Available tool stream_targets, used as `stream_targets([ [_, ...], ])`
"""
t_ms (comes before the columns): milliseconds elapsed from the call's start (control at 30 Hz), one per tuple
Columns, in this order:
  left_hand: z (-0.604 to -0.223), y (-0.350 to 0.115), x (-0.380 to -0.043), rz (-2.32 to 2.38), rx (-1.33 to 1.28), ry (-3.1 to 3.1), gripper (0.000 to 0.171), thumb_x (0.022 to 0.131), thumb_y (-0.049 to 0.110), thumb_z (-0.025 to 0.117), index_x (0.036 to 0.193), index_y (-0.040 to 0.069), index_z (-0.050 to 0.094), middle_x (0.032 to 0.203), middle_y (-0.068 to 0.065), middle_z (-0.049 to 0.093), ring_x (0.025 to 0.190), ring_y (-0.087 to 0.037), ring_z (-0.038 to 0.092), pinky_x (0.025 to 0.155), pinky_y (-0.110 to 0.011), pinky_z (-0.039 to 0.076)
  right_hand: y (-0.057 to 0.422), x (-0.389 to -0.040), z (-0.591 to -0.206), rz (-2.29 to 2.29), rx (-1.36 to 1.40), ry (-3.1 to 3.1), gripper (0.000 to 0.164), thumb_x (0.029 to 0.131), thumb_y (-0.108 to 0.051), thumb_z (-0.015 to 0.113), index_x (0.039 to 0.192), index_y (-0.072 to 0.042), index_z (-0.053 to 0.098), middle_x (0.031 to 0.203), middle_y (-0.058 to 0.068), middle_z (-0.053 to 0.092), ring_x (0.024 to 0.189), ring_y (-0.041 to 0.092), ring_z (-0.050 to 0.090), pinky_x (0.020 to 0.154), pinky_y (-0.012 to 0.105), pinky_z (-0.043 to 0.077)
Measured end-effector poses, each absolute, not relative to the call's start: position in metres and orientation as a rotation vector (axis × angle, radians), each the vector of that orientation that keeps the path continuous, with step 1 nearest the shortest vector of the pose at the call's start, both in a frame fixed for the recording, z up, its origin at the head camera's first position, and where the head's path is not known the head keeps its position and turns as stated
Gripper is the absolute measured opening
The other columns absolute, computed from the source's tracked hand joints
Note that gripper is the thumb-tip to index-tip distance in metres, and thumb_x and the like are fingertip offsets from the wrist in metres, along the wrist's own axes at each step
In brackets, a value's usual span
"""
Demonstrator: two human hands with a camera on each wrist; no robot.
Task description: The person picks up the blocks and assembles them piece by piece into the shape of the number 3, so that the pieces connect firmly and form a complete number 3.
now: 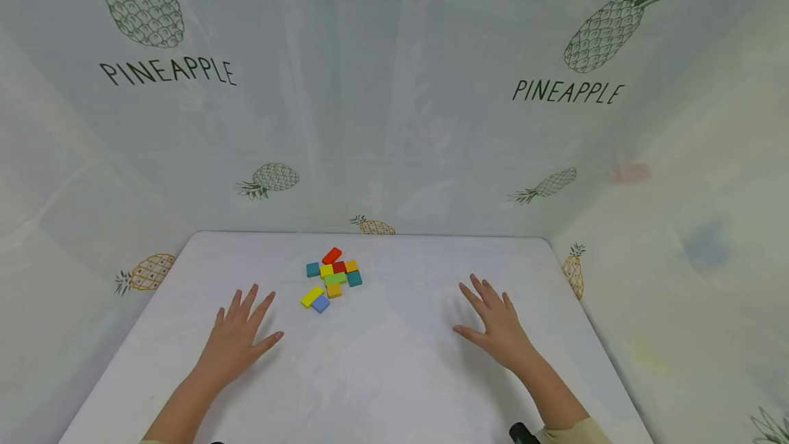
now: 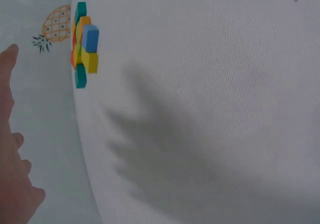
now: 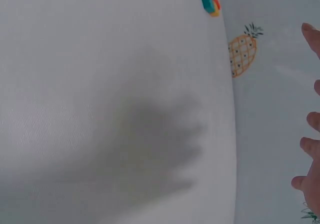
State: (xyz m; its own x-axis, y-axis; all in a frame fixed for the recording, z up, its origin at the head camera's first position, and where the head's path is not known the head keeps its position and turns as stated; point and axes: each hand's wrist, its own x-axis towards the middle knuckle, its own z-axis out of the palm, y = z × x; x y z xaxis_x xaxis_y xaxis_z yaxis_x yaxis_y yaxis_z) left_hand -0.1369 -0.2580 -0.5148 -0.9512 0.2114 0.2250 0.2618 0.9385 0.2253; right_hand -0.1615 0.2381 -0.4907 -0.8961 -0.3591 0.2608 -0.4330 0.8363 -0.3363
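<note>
Several small coloured blocks lie in a loose cluster left of the table's middle in the head view, among them a red block [image 1: 331, 255], a green block [image 1: 335, 279], a yellow block [image 1: 311, 297] and a blue block [image 1: 320, 303]. My left hand [image 1: 237, 334], fingers spread, is held over the table to the left of the cluster and holds nothing. Over the right part hovers my right hand [image 1: 499, 331], also spread and touching no block. In the left wrist view the blue block [image 2: 90, 39] shows at the near side of the cluster.
The white table [image 1: 394, 375] ends at the back against a hanging cloth [image 1: 370, 101] printed with pineapples. Cloth also hangs along both sides. A black strap or device [image 1: 524, 434] sits by the right sleeve [image 1: 573, 432].
</note>
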Motion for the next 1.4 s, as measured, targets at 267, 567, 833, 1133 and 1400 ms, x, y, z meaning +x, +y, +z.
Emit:
stream_targets([
  [267,-0.520,-0.241,-0.147,-0.464,-0.328,-2.910,0.079,0.086,0.041,0.071,0.149,0.008,0.037,0.153,-0.027,0.023,0.138,-0.051,0.018,0.102,-0.071,0.021,0.217,-0.170,-0.491,0.777,0.656,-2.813,0.080,0.084,-0.040,0.074,0.150,-0.011,0.039,0.156,0.012,0.029,0.141,0.037,0.027,0.107,0.064,0.021],
  [567,-0.530,-0.226,-0.161,-0.756,-0.224,-2.904,0.076,0.090,0.033,0.068,0.149,0.003,0.031,0.151,-0.029,0.024,0.135,-0.051,0.023,0.101,-0.067,0.028,0.187,-0.181,-0.497,1.237,0.614,-2.829,0.077,0.087,-0.040,0.073,0.152,-0.019,0.036,0.156,0.004,0.031,0.142,0.030,0.026,0.108,0.057,0.026],
  [833,-0.540,-0.215,-0.175,-1.055,-0.113,-2.830,0.070,0.092,0.026,0.068,0.146,-0.001,0.033,0.146,-0.027,0.034,0.134,-0.046,0.029,0.106,-0.062,0.026,0.157,-0.191,-0.508,1.434,0.605,-2.779,0.069,0.085,-0.038,0.075,0.145,-0.017,0.047,0.147,0.001,0.043,0.138,0.025,0.035,0.108,0.052,0.030],
  [1133,-0.550,-0.206,-0.189,-1.277,0.093,-2.813,0.067,0.091,0.023,0.068,0.146,0.001,0.036,0.142,-0.024,0.040,0.129,-0.042,0.038,0.106,-0.055,0.032,0.127,-0.203,-0.518,1.617,0.577,-2.739,0.062,0.084,-0.026,0.078,0.139,-0.017,0.052,0.140,0.000,0.049,0.129,0.027,0.044,0.104,0.051,0.037],
  [1400,-0.560,-0.200,-0.200,-1.371,0.258,-2.778,0.066,0.089,0.019,0.071,0.145,0.005,0.039,0.134,-0.022,0.047,0.121,-0.038,0.045,0.101,-0.052,0.039,0.107,-0.211,-0.526,1.682,0.591,-2.740,0.060,0.082,-0.021,0.080,0.137,-0.018,0.055,0.136,0.000,0.052,0.125,0.024,0.047,0.102,0.046,0.040],
])
